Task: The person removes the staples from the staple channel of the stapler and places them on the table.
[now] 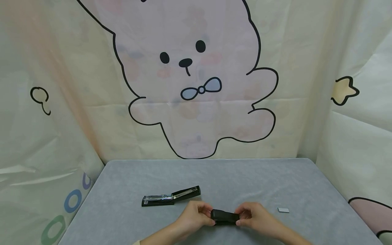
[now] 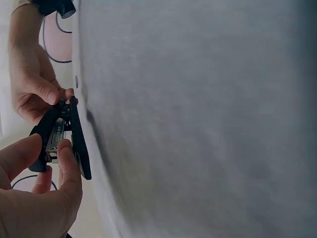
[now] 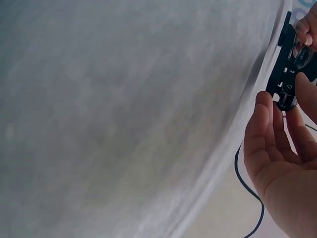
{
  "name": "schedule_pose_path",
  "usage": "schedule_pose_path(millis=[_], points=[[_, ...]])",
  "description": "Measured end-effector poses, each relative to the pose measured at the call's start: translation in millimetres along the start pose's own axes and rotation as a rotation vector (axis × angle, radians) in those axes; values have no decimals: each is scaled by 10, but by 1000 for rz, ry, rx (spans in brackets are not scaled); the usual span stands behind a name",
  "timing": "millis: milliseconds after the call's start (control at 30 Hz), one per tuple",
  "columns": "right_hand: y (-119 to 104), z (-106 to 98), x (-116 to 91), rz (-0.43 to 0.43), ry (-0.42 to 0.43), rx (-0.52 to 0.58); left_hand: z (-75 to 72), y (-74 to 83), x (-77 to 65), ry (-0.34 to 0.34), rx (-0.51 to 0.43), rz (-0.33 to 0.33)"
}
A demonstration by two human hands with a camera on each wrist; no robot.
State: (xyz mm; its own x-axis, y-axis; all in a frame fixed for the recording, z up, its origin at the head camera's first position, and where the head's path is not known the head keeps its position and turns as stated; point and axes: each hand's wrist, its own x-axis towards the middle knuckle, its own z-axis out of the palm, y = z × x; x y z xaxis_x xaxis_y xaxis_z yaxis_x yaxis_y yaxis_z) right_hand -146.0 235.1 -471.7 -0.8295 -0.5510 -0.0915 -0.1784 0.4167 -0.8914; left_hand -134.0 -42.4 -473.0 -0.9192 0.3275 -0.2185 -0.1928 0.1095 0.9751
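Observation:
Above the near part of the table, both hands hold a black stapler between them. The left hand pinches one end between thumb and fingers. At the opposite end, the right hand grips with thumb and curled fingers. Seen from the left wrist, the stapler has its base angled apart from the upper body, with a metal magazine visible between. Left-hand fingertips lie in that gap. The right wrist view shows the right hand around the hinge end of the stapler.
A second black stapler lies unfolded on the grey cloth-covered table, behind and left of the hands. Right of the right hand is a small light-grey strip, perhaps staples. A printed curtain hangs behind the table.

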Motion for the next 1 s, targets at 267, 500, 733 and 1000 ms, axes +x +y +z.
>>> schedule_pose_path(millis=[267, 500, 733, 1000], points=[[14, 82, 69, 15, -47, 8, -50, -54, -61, 23, 32, 2], [27, 110, 110, 52, -67, 0, -73, -74, -68, 25, 30, -14], [203, 92, 175, 13, -90, -22, -115, -100, -63, 0, 53, 22], [-75, 158, 155, -13, -15, -71, -234, -151, -75, 3, 189, 103]])
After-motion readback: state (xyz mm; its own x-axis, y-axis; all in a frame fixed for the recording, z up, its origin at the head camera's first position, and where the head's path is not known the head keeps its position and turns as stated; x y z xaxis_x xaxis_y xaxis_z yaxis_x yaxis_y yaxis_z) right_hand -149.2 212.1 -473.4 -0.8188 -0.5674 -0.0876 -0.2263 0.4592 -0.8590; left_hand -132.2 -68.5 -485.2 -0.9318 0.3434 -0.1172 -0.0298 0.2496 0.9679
